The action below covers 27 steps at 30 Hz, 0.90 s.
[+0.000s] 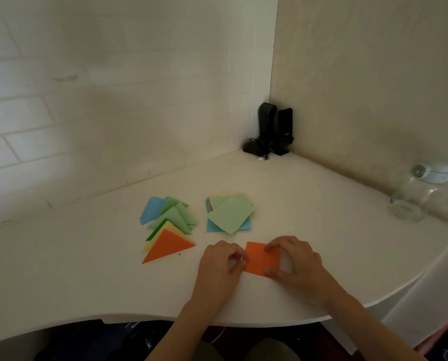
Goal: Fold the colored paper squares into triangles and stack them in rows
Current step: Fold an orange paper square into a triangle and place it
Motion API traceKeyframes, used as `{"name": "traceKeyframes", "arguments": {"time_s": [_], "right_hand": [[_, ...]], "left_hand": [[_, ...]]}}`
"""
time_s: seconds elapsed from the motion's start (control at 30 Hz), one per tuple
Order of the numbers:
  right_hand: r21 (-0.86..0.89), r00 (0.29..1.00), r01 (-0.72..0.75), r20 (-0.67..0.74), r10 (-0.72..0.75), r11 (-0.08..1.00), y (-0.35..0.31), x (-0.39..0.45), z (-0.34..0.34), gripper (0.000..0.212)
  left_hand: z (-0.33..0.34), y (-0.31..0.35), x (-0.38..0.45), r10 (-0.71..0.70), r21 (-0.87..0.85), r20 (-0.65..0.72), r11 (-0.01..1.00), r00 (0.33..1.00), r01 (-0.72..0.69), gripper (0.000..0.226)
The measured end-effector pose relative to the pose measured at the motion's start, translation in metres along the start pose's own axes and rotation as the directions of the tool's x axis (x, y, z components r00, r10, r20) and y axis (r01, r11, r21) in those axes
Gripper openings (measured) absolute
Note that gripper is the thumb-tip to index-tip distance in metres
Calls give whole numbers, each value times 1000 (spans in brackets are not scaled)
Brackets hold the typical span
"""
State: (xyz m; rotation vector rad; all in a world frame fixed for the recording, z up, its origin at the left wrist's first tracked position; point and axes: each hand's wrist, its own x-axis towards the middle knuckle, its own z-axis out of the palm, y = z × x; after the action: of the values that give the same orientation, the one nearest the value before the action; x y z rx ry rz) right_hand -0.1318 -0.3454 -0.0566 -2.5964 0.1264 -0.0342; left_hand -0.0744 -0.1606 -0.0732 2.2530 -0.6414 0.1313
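On worktop (321, 204), orange square (259, 260): left edge pinched by curled left hand (221, 259); right side held between bent fingers and thumb of right hand (297, 261).

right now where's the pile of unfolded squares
In the head view the pile of unfolded squares sits mid-table, right of the folded triangles and just beyond the orange sheet.

Looks like a home desk nook to me: a white curved corner desk (87, 256) against a white brick-pattern wall (61, 113). A pair of black computer speakers (275, 128) sits in the corner, with a clear glass jar (413, 196) nearby.
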Motion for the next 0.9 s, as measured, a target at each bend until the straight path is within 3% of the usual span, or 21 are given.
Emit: {"name": "traceKeyframes", "arguments": {"time_s": [0.13, 0.23, 0.37, 0.5, 0.57, 0.67, 0.8, 0.9], "right_hand": [[20, 993, -32, 117, 29, 999, -3, 6, -16, 58], [57, 991, -51, 125, 44, 997, -9, 8, -27, 32], [44, 991, -23, 133, 17, 999, -12, -3, -33, 39], [21, 997, 13, 75, -14, 1000, -19, -14, -27, 26], [44, 999, 32, 28, -33, 999, -25, -19, -21, 20], [92, 996, 85, -49, -81, 992, -28, -24, -15, 15], [95, 978, 178, -123, -166, 979, -31, -24, -9, 6], [9, 981, 150, -123, -148, 989, -29, -19, -3, 12]], "left_hand": [[-1, 1, 0, 47, 56, 14, 997, 999, -47, 18], [-4, 7, -1, 130, 232, 4, 964, 992, -127, 18], [-6, 18, -10, 177, 411, 31, 895, 984, -174, 60], [-6, 29, -21, 149, 535, 138, 821, 979, -200, 76], [-7, 28, -24, 145, 563, 131, 803, 981, -194, 69], [-7, 22, -28, 201, 528, 31, 828, 979, -186, 41], [-12, 12, -29, 247, 441, -7, 870, 969, -219, 9], [-18, 8, -29, 225, 412, -31, 891, 974, -192, 7]]}}
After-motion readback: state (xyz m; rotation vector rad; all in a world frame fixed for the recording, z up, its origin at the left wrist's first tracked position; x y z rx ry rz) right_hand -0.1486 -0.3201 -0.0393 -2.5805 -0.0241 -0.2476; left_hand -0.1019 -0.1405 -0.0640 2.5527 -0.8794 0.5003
